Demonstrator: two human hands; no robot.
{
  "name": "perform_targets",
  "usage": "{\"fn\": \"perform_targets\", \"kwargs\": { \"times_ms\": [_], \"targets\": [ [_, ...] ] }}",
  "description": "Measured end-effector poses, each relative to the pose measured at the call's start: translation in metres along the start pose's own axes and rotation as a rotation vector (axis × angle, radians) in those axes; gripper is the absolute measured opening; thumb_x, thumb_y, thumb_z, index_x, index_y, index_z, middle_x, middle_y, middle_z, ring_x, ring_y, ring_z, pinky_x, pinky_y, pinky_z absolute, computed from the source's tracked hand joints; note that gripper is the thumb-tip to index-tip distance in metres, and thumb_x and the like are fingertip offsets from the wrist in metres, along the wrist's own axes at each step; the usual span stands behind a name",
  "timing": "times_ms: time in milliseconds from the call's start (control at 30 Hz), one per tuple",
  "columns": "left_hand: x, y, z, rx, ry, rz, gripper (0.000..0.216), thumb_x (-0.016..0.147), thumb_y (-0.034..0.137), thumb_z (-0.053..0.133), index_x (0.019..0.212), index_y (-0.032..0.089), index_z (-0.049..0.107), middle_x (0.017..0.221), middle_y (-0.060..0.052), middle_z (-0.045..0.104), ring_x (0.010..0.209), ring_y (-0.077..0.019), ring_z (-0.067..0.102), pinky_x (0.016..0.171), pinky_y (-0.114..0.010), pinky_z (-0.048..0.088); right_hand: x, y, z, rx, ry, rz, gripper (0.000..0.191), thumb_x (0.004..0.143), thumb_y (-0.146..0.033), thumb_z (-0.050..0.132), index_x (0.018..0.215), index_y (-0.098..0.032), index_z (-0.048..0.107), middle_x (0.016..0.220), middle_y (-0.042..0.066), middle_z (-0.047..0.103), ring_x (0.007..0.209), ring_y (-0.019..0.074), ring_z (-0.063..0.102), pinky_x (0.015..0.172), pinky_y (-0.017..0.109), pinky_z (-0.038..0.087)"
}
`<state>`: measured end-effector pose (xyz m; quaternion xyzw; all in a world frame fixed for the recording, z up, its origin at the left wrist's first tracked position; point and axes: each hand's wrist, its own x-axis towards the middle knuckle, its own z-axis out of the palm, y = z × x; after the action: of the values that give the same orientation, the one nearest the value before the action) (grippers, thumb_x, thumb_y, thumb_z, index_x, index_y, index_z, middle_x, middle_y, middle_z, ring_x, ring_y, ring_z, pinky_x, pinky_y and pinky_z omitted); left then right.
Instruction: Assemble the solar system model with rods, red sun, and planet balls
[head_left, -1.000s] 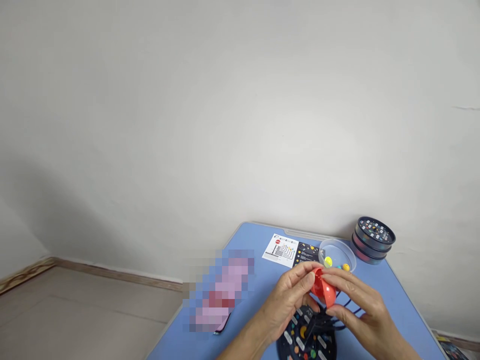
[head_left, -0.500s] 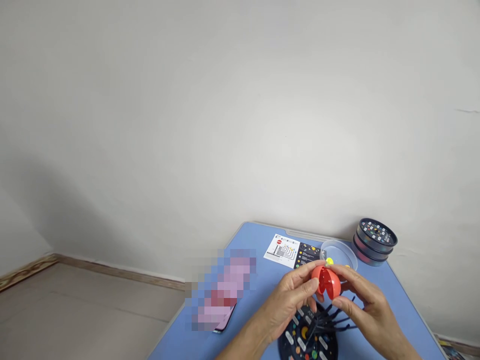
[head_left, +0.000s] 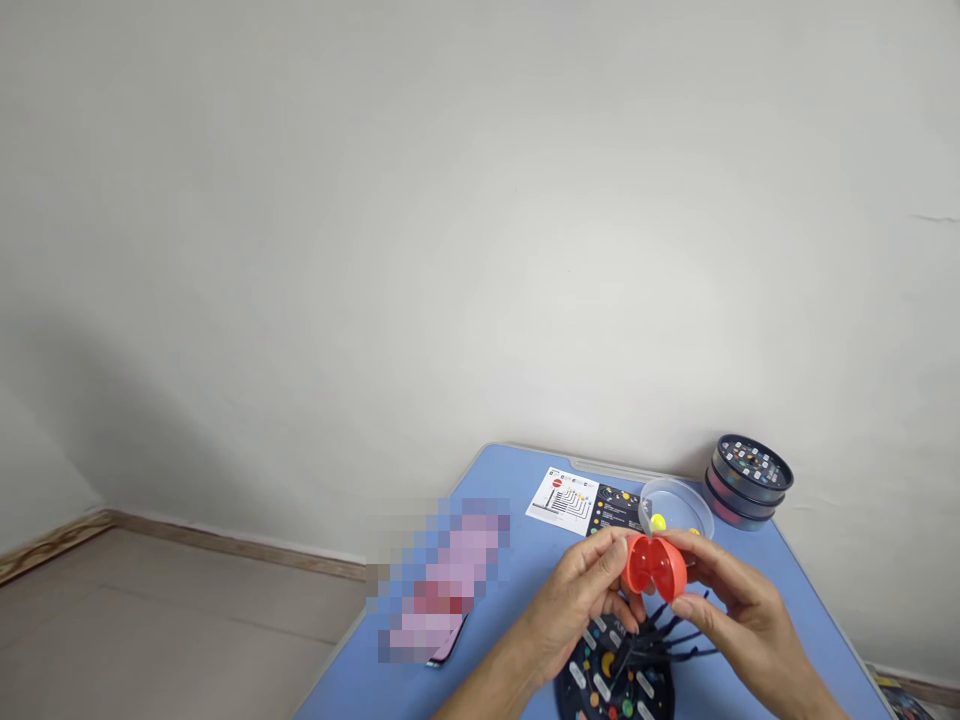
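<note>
A hollow red plastic ball (head_left: pixel 670 571), parted into two half shells, is held up between my hands. My left hand (head_left: pixel 581 590) pinches the left half with thumb and fingers. The right half sits between the thumb and fingers of my right hand (head_left: pixel 739 600). The shells meet near the top and gape toward me, their shiny insides showing. Below them stands a round black base (head_left: pixel 615 670) printted with planets, with several thin dark arms (head_left: pixel 667 645) branching from its post. My wrists and hands cover part of the base.
Behind my hands, a clear round dish (head_left: pixel 686 500) holds small yellow balls (head_left: pixel 658 522). A printed instruction sheet (head_left: pixel 562 500) lies beside it. Stacked round containers (head_left: pixel 750 480) stand at the table's back right. A pixelated pink phone (head_left: pixel 457 570) lies on the blue table (head_left: pixel 517 560).
The two red half shells have opened wider, showing more of their insides. Both hands keep their grip and have barely moved.
</note>
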<state>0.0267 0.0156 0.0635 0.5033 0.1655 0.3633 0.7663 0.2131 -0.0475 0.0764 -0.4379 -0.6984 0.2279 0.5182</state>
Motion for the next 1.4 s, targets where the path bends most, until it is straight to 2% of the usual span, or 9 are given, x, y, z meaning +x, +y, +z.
{"fn": "perform_targets", "kwargs": {
  "times_ms": [200,433,567,800,1000,1167,1400],
  "targets": [
    [-0.001,0.0,0.001,0.013,0.009,0.003,0.046,0.089,0.054,0.058,0.104,0.01,0.065,0.08,-0.006,0.065,0.06,-0.0107,0.061,0.054,-0.019,0.05,0.0,0.006,0.0,0.206,-0.003,0.16,0.034,0.084,-0.029,0.072,0.117,-0.035,0.068,0.114,0.001,0.074,0.1,0.0204,0.07,0.086,0.027,0.059],
    [-0.001,-0.001,0.001,0.013,0.028,0.007,0.048,0.088,0.056,0.058,0.103,0.01,0.065,0.079,-0.006,0.065,0.06,-0.0108,0.061,0.055,-0.019,0.051,-0.002,0.009,0.001,0.231,0.047,0.208,0.037,0.08,-0.03,0.075,0.117,-0.03,0.069,0.114,0.005,0.074,0.1,0.0229,0.071,0.086,0.03,0.059],
    [-0.001,-0.001,0.001,0.006,0.035,-0.004,0.049,0.088,0.056,0.056,0.102,0.01,0.065,0.078,-0.007,0.066,0.06,-0.0106,0.061,0.055,-0.019,0.051,-0.002,0.009,0.002,0.159,0.071,0.157,0.035,0.082,-0.03,0.073,0.116,-0.028,0.069,0.112,0.006,0.074,0.097,0.0228,0.071,0.084,0.03,0.06],
    [-0.001,0.0,0.002,-0.008,0.031,-0.011,0.05,0.088,0.057,0.056,0.101,0.01,0.066,0.078,-0.007,0.066,0.062,-0.012,0.062,0.056,-0.02,0.051,0.0,0.002,0.004,-0.103,0.109,-0.059,0.034,0.083,-0.029,0.071,0.117,-0.029,0.068,0.105,0.004,0.075,0.084,0.0191,0.072,0.076,0.025,0.061],
    [0.0,0.0,0.002,-0.016,0.017,-0.006,0.047,0.089,0.054,0.056,0.101,0.01,0.066,0.079,-0.008,0.065,0.063,-0.0128,0.063,0.057,-0.021,0.051,-0.001,-0.001,0.005,-0.159,0.101,-0.092,0.033,0.084,-0.03,0.07,0.117,-0.029,0.067,0.105,0.003,0.075,0.082,0.0178,0.072,0.075,0.024,0.06],
    [-0.001,0.0,0.001,-0.056,0.013,-0.016,0.044,0.087,0.052,0.06,0.101,0.011,0.066,0.079,-0.007,0.065,0.064,-0.014,0.063,0.058,-0.022,0.05,-0.001,0.003,0.004,-0.13,0.104,-0.032,0.035,0.085,-0.03,0.069,0.12,-0.029,0.066,0.107,0.004,0.074,0.088,0.0199,0.072,0.077,0.027,0.06],
    [-0.002,0.003,0.001,-0.087,0.01,0.012,0.034,0.086,0.041,0.066,0.106,0.013,0.065,0.087,-0.008,0.066,0.072,-0.0157,0.063,0.065,-0.025,0.05,-0.004,0.01,0.004,-0.03,0.111,0.137,0.039,0.084,-0.034,0.069,0.122,-0.025,0.065,0.117,0.008,0.071,0.101,0.0257,0.069,0.084,0.035,0.06]
  ]
}}
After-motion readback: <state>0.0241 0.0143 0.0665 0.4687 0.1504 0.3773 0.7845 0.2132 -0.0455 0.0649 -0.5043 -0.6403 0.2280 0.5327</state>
